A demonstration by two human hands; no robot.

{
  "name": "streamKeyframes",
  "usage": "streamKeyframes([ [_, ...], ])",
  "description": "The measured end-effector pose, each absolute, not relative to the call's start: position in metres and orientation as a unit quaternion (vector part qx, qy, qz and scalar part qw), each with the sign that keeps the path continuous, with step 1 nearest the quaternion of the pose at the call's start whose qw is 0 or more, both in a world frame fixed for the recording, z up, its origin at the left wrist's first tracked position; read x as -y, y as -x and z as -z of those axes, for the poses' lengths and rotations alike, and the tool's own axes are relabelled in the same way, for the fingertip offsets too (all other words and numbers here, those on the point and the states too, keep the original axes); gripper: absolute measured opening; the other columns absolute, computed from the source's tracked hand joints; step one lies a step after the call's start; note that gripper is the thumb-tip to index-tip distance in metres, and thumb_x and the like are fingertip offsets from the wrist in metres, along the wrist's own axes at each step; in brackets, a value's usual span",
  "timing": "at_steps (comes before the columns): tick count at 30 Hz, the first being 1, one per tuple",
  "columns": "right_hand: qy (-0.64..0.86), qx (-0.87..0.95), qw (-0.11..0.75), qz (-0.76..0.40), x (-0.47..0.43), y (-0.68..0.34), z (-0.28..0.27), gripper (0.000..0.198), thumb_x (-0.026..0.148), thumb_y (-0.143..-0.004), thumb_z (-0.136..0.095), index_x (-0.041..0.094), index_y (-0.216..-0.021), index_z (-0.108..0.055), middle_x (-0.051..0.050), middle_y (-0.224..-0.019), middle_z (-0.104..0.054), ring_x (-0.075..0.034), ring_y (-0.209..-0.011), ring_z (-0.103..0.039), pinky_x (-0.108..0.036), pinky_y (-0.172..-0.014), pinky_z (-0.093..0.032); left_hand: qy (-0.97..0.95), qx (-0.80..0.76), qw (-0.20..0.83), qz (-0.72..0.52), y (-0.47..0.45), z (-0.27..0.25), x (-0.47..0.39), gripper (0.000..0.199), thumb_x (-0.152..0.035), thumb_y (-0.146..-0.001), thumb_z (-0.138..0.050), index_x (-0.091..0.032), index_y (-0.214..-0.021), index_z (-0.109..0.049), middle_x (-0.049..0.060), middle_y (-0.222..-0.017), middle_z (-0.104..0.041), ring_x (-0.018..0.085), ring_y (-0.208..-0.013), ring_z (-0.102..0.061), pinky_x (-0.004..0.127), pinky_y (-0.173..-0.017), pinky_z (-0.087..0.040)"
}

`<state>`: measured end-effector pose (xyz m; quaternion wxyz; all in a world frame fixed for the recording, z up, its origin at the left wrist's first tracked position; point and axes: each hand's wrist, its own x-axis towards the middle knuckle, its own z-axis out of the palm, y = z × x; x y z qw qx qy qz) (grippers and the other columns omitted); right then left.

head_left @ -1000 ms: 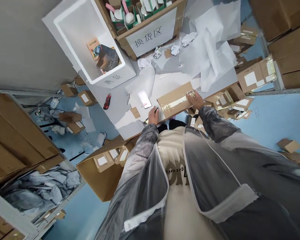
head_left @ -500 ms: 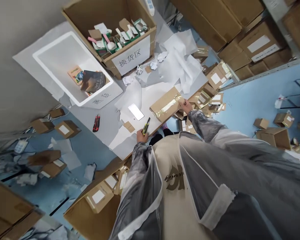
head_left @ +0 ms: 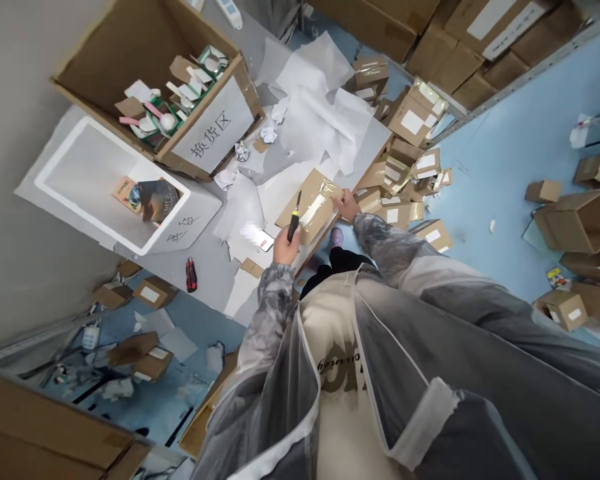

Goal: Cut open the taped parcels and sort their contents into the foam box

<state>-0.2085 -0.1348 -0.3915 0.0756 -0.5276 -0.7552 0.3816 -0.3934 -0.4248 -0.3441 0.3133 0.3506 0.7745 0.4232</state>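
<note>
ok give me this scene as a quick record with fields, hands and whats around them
left hand: grip shut on a box cutter, blade end over the parcel
right hand: on the far end of the taped cardboard parcel
table: phone, red cutter, white paper
behind: foam box, carton with label

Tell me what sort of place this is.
Probably a warehouse returns or packing station: small labelled cartons piled on the floor, a sorting box with a paper sign, and a taped parcel on the table.
</note>
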Motion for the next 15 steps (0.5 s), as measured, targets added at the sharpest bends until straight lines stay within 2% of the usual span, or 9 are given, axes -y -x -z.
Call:
streamKeyframes([
  [3, 0.521, 0.755, 0.063, -0.393, 0.140, 0.214, 0.393, 0.061, 0.082, -0.114, -0.060, 0.026, -0.138, -0.061, -0.022, -0.154, -0.078, -0.039, -0.142, -0.075, -0.054, -0.127, -0.063, -0.406, -0.781, 0.316, -0.355, 0.405, 0.319, 0.356, 0.056, -0.044, -0.128, -0.057, -0.022, -0.179, -0.066, 0.008, -0.120, -0.091, 0.026, -0.102, -0.086, 0.035, -0.102, -0.070],
  [6, 0.514, 0.752, 0.059, -0.409, 0.147, 0.218, 0.398, 0.054, 0.075, -0.117, -0.059, 0.026, -0.140, -0.059, -0.023, -0.156, -0.076, -0.042, -0.144, -0.074, -0.058, -0.129, -0.063, -0.473, -0.801, 0.301, -0.210, 0.410, 0.296, 0.315, 0.057, -0.040, -0.129, -0.055, -0.027, -0.184, -0.064, 0.011, -0.127, -0.092, 0.029, -0.111, -0.087, 0.037, -0.109, -0.065],
  [8, 0.509, 0.748, 0.064, -0.421, 0.150, 0.221, 0.404, 0.053, 0.075, -0.117, -0.058, 0.027, -0.140, -0.058, -0.022, -0.155, -0.075, -0.042, -0.143, -0.073, -0.061, -0.129, -0.063, -0.503, -0.816, 0.268, -0.093, 0.409, 0.286, 0.304, 0.059, -0.043, -0.130, -0.056, -0.030, -0.187, -0.064, 0.015, -0.133, -0.092, 0.034, -0.118, -0.087, 0.039, -0.108, -0.063],
  [10, 0.507, 0.745, 0.070, -0.427, 0.153, 0.223, 0.412, 0.054, 0.076, -0.118, -0.058, 0.028, -0.142, -0.057, -0.021, -0.154, -0.074, -0.043, -0.145, -0.072, -0.062, -0.129, -0.063, -0.517, -0.822, 0.240, -0.007, 0.407, 0.281, 0.303, 0.064, -0.048, -0.131, -0.051, -0.031, -0.193, -0.056, 0.019, -0.133, -0.090, 0.036, -0.118, -0.087, 0.040, -0.105, -0.061],
  [15, 0.499, 0.756, 0.071, -0.419, 0.159, 0.227, 0.425, 0.061, 0.083, -0.119, -0.055, 0.027, -0.144, -0.055, -0.022, -0.159, -0.070, -0.043, -0.149, -0.071, -0.061, -0.132, -0.062, -0.515, -0.828, 0.210, 0.073, 0.397, 0.286, 0.319, 0.071, -0.048, -0.134, -0.034, -0.027, -0.201, -0.037, 0.024, -0.130, -0.087, 0.033, -0.114, -0.087, 0.036, -0.096, -0.061],
])
